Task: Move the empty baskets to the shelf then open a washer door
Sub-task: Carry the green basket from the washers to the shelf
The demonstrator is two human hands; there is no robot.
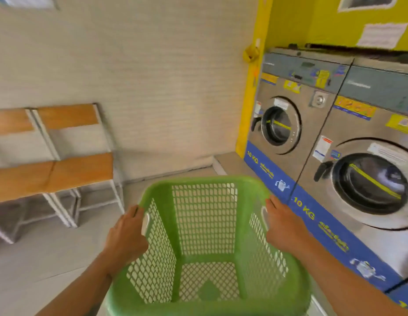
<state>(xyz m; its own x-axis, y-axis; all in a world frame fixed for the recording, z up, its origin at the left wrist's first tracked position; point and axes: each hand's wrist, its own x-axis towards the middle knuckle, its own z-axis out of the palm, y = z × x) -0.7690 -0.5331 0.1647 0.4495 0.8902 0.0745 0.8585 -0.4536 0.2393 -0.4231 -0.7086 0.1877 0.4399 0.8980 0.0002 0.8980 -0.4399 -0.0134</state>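
Fingers on both sides are curled over the basket rim, one hand to each handle slot.

Far left, two wooden chairs stand against the wall, well apart from the load.

Next comes the left hand, clasping the left rim where a pale slot is cut; its fingers wrap the edge and are partly hidden behind it.

Between the arms sits the basket itself, held out in front with its mouth tipped toward the camera. It is green plastic, squarish with rounded corners, a solid rolled rim, lattice walls and a lattice bottom with the floor showing through. Nothing lies inside.

Empty, thin-walled plastic like this should be light and stiff enough to carry, though the mesh sides would likely flex if squeezed (the rim is the sound part). The two slots are the natural holds, and a matched grip there should keep it level; the smooth rim could slip in a loose hand.

On the right side, the right hand grasps the opposite slot the same way.

Beyond it stand the near washer and the far washer, round doors closed, dark latches on their left edges.
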